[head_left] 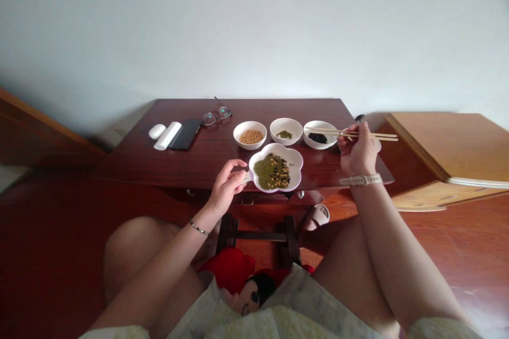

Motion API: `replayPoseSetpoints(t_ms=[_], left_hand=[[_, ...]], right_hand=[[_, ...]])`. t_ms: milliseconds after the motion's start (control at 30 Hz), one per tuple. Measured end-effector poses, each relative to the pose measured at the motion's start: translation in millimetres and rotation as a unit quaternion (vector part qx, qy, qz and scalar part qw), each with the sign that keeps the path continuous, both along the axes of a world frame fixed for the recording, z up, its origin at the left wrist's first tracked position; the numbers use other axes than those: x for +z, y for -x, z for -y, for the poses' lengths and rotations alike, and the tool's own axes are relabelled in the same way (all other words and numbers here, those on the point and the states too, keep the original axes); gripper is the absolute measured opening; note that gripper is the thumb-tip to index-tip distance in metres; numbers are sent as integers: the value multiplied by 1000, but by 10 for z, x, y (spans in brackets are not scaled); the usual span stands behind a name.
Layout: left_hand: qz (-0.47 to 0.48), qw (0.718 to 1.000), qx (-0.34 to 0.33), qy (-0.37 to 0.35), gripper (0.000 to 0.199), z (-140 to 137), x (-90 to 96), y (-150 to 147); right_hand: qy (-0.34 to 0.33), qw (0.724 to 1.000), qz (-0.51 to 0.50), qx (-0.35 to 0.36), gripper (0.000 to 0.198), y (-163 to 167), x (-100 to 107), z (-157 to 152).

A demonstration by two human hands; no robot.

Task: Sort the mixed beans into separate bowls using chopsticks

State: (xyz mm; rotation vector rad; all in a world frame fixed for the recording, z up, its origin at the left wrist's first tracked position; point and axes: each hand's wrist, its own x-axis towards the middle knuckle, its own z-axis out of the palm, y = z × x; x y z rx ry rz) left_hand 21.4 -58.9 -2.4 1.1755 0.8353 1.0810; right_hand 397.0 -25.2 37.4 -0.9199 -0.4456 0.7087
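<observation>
Right hand (360, 153) held pale chopsticks (326, 131) across the far-right bowl (320, 146)

The right hand grasped the chopsticks, their tips above dark beans (317, 138); whether they touched the rim, I could not tell. The left hand (227, 184) pinched the short handle (247, 177) of a flower-shaped dish (295, 167) at the near edge of the dark wooden table (135, 161). Inside the dish, mung beans (262, 172) lay on the left, with yellow and dark beans mixed among green ones on the right. Beyond it stood a left bowl (237, 139) of yellow beans (251, 136) and a middle bowl (296, 136) with a few green beans (284, 134). Eyeglasses (217, 115) lay far left, beside a black smartphone (187, 135).
</observation>
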Motion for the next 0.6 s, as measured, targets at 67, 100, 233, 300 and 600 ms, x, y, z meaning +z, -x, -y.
replayPoseSetpoints(t_ms=[67, 100, 233, 300, 600], left_hand=[[2, 1000, 13, -6, 38, 57, -10, 49], [1, 1000, 21, -9, 38, 86, -14, 80], [-30, 999, 34, -26, 35, 175, 3, 230], [-38, 998, 32, -33, 34, 186, 39, 296], [-73, 994, 12, -79, 31, 7, 224, 310]], right_hand=[[-9, 1000, 2, 2, 43, 62, 15, -2], [-12, 1000, 5, 1, 44, 92, 24, 0], [-23, 1000, 13, 13, 46, 215, 60, 14], [-35, 999, 16, 25, 43, 286, 72, 10], [-86, 991, 26, 96, 45, 639, 137, -82]])
